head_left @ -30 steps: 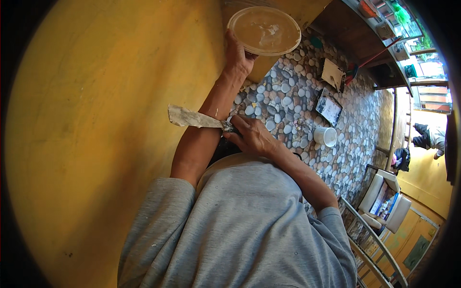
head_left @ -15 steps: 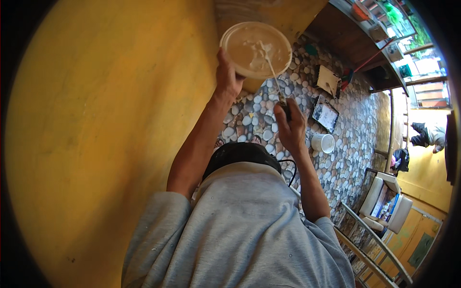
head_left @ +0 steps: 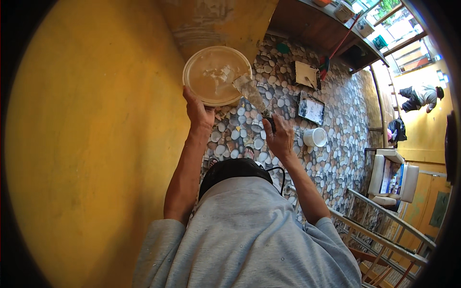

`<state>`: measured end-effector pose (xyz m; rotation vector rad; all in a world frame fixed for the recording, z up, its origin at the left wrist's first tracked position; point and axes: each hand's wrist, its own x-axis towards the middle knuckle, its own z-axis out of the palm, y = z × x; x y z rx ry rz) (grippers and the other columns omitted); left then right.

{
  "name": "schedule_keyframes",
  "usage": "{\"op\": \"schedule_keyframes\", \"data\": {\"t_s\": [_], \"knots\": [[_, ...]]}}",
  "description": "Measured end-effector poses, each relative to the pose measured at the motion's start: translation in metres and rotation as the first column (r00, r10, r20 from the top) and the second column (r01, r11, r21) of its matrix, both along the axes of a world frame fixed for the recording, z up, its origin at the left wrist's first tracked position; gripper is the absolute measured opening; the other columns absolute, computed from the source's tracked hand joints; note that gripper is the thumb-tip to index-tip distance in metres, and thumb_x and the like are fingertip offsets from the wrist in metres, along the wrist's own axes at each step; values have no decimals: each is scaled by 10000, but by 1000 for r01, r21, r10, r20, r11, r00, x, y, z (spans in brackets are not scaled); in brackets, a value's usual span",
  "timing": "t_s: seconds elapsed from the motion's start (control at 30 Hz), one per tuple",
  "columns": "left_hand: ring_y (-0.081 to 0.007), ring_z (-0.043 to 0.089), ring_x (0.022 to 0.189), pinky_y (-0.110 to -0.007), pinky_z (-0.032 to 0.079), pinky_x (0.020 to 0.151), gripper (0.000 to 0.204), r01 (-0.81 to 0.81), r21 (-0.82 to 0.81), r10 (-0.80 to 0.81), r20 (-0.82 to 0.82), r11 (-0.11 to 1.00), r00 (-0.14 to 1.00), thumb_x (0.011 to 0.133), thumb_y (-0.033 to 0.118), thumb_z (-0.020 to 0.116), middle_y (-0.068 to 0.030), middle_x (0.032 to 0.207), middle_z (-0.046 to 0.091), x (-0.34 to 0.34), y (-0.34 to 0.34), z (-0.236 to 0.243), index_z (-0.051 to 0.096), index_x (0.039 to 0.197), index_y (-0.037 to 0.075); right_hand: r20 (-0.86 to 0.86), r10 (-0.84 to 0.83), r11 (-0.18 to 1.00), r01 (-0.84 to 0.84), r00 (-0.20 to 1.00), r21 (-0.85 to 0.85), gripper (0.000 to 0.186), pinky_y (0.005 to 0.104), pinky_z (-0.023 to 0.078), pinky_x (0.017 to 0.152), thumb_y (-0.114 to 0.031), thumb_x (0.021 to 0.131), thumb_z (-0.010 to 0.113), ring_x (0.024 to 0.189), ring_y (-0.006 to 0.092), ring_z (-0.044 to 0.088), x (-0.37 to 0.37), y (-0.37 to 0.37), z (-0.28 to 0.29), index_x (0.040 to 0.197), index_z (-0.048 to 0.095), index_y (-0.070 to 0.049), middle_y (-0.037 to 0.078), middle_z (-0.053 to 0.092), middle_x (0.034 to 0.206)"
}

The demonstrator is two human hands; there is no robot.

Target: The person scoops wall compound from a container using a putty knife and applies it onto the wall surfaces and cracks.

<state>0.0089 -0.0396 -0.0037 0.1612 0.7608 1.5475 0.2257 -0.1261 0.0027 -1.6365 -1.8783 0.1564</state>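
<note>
My left hand (head_left: 198,113) is closed on the near edge of a round pale tub (head_left: 186,79), holding it up beside the yellow wall (head_left: 96,125). Inside the tub lies smooth beige putty (head_left: 218,74), with a rough, lumpy patch at its middle. My right hand (head_left: 282,138) grips the dark handle of a putty knife (head_left: 252,93). The flat of its smeared blade shows, and the tip overlaps the tub's right rim. Whether the blade touches the rim I cannot tell. Pale smears (head_left: 201,36) mark the wall surface beyond the tub.
On the pebble-patterned floor (head_left: 341,149) stand a white bucket (head_left: 315,138), a black tray (head_left: 311,108) and a flat beige board (head_left: 307,75). A metal ladder (head_left: 384,223) is at lower right, near an armchair (head_left: 409,185). Another person (head_left: 422,96) is at far right.
The tub and both hands now appear further left and lower in the picture. The knife has come out of the putty to the tub's right rim, its blade turned flat to view.
</note>
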Motion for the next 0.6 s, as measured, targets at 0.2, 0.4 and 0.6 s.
{"op": "schedule_keyframes", "data": {"t_s": [0.2, 0.4, 0.6], "knots": [[-211, 479, 1176, -401, 453, 954, 522, -39, -12, 39, -42, 999, 998, 944, 505, 346, -38, 1288, 482, -2, 8, -12, 415, 1298, 127, 41, -44, 997, 47, 998, -64, 313, 398, 464, 571, -322, 895, 557, 681, 339, 604, 23, 2, 3, 952, 572, -14, 152, 597, 808], [-184, 538, 1098, -346, 530, 803, 519, -12, -15, 11, -28, 1000, 1000, 934, 515, 345, -24, 1245, 517, 0, 14, -12, 442, 1280, 140, -132, -160, 987, 156, 978, -42, 296, 371, 441, 544, -311, 917, 533, 597, 291, 579, 27, 11, 10, 934, 566, -17, 115, 563, 670], [-183, 558, 1071, -335, 539, 791, 507, -5, 20, 5, -4, 1000, 1000, 940, 517, 339, -20, 1224, 533, -1, 22, -18, 453, 1265, 146, -868, -262, 793, -418, 421, -442, 353, 244, 345, 438, -353, 953, 471, 476, 119, 466, 33, 7, 20, 972, 565, -13, 17, 493, 598]]}}
